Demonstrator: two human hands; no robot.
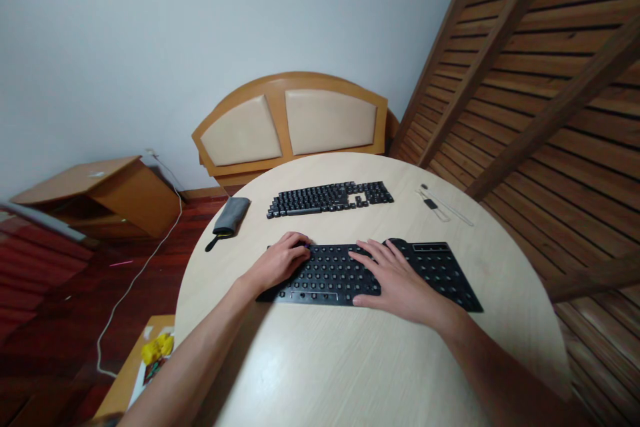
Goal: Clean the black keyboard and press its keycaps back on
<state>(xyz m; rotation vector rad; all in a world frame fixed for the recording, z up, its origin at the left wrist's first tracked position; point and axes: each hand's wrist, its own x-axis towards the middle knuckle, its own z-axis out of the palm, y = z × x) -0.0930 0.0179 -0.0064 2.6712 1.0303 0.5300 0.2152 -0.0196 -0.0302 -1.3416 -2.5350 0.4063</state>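
A black keyboard base point(325, 273) with its keycaps off lies flat on the round table, rows of bare switches showing. My left hand point(283, 260) is at its upper left corner, fingers curled together over the top row. Anything small between those fingertips is hidden. My right hand point(395, 280) rests with spread fingers across the right-middle of the base, thumb at the front edge. Behind the base, loose black keycaps point(310, 200) are laid out in keyboard order, with a gap towards their right side.
The pale round table point(310, 360) also bears a grey pouch point(233, 217) at left. At right lie a wire tool with a black grip point(431, 204) and a thin stick point(453, 208). A headboard point(295, 120) stands behind, a slatted wooden screen point(540, 113) at right.
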